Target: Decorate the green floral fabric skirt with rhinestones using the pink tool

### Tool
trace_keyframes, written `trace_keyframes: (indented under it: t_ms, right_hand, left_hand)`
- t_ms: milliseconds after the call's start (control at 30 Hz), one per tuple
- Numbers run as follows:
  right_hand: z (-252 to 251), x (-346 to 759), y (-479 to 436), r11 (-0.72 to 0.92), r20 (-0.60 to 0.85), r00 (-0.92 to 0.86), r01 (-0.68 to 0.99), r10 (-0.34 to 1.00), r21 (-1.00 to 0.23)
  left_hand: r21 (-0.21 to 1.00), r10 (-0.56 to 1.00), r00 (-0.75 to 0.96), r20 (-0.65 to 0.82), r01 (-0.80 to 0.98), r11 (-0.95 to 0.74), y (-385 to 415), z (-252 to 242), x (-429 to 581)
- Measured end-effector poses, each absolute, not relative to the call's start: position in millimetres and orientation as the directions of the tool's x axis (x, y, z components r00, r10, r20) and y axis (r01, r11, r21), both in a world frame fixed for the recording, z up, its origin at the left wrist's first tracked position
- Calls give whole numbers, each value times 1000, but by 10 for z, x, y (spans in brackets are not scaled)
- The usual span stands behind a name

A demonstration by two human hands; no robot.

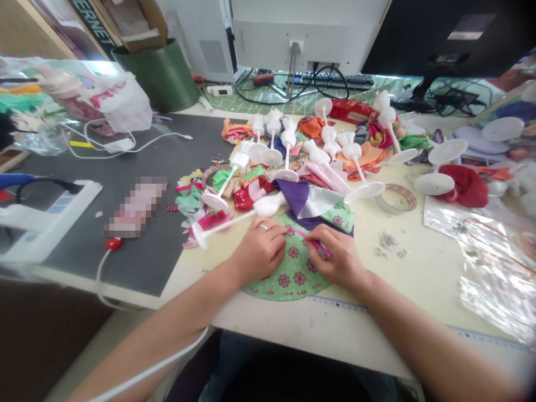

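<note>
My left hand (260, 248), with a ring on one finger, lies curled on a green flowered cloth (288, 282), its fingertips closed against the fabric. In my right hand (340, 257) is a slim pink pen-shaped stick (321, 249), pinched between thumb and fingers. Its tip points up and left over the cloth. The cloth widens to a curved hem near the table's front edge. Just beyond my hands, a white doll-sized mannequin (268, 205) lies on its side, beside purple and white satin (298, 198). Small shiny beads or gems (387, 240) are scattered to the right.
Several white mannequins on round bases (288, 139) lie among coloured fabric scraps behind my hands. A tape roll (396, 199) and clear plastic bags (494, 279) are at the right. A ruler strip (339, 304) runs along the front edge. Monitors (310, 36) stand behind; a pixelated object (136, 207) lies left.
</note>
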State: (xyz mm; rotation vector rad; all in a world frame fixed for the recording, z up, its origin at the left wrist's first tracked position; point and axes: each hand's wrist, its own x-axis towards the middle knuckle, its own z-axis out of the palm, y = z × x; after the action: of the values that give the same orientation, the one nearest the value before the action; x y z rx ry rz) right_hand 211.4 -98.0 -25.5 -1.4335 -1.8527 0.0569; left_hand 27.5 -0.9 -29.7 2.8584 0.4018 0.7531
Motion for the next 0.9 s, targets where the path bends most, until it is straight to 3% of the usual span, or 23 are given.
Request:
trace_keyframes:
  t_ms: [900]
  right_hand:
    - [-272,2096,-977,368,539,-55,787,841,-494]
  left_hand:
    - [211,301,844,444,228,-951,0,-274,268]
